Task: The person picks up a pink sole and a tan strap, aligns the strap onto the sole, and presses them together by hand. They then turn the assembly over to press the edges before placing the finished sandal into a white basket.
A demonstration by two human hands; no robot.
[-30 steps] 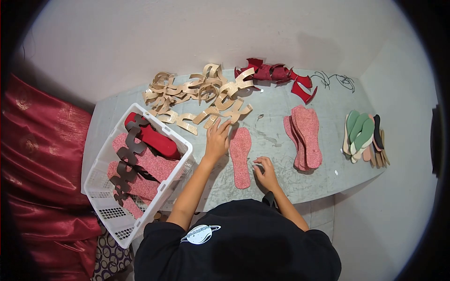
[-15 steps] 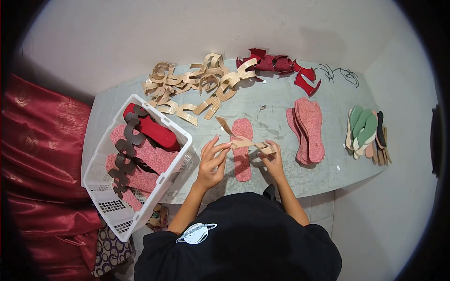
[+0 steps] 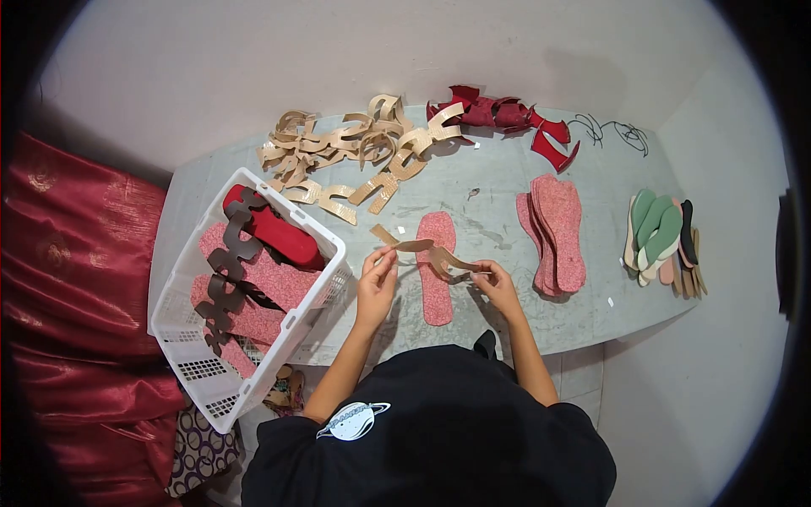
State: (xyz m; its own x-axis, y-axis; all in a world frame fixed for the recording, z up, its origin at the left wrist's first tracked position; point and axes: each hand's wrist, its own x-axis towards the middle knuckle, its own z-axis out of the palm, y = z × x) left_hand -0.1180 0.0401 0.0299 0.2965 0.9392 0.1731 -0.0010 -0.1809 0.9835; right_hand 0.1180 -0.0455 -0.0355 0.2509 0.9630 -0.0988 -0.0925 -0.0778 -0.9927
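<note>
A tan sandal upper (image 3: 414, 246) with curved arms is stretched between my two hands, above the table. My left hand (image 3: 378, 286) pinches one side of it, fingers and thumb closed together. At the other end, my right hand (image 3: 498, 291) grips another arm of the upper between thumb and fingers. Beneath the upper lies one speckled pink sole (image 3: 437, 302), flat on the table, its middle partly covered from view. More tan uppers (image 3: 389, 139) sit in a loose, tangled heap beyond my left hand. A stack of pink soles (image 3: 557, 237) rests to the right of my right hand.
A white plastic basket (image 3: 287, 325) at left holds pink soles, a red sole (image 3: 283, 239) and dark brown uppers (image 3: 225, 264). Dark red uppers (image 3: 498, 116) and black cord (image 3: 625, 139) lie at the back. Green and other coloured soles (image 3: 659, 232) are grouped at far right.
The tan upper has been turned and spread in my hands, its darker side now showing. My left hand has closed from spread fingers to a pinch; my right hand has moved slightly down.
</note>
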